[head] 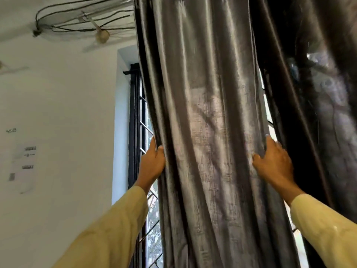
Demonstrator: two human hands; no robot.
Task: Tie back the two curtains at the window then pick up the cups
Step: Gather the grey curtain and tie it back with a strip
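A shiny grey curtain [208, 132] hangs in long folds down the middle of the view, in front of the window. My left hand [152, 161] grips its left edge, thumb in front and fingers behind the cloth. Over on the right edge, my right hand [274, 161] curls round the fabric, fingers tucked into the fold. A second, darker curtain [318, 103] hangs to the right, blurred. No cups are in view.
A window with a black frame and metal grille [141, 117] shows on both sides of the grey curtain. A white wall [58, 113] with a switch panel [27, 163] lies to the left. Loose cables [83, 18] run near the ceiling.
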